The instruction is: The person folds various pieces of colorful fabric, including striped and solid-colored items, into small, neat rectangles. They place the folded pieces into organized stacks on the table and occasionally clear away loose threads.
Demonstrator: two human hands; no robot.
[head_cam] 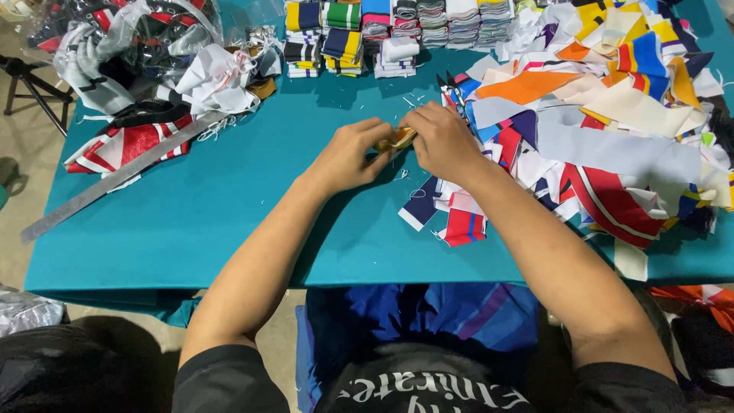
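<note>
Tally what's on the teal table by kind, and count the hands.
Hands: 2, left hand and right hand, both pinching a small orange-yellow fabric piece
Metal ruler: 1
Clear plastic bag of fabric: 1
Loose heap of cut fabric: 1
Row of folded fabric stacks: 1; stacks too crowded to count
Total: 7

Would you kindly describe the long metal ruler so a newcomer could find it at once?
Start at the teal table and go to its left edge. The ruler lies diagonally there, its upper end under red-and-white fabric. It is the only long, grey, rigid strip among soft cloth.
</note>
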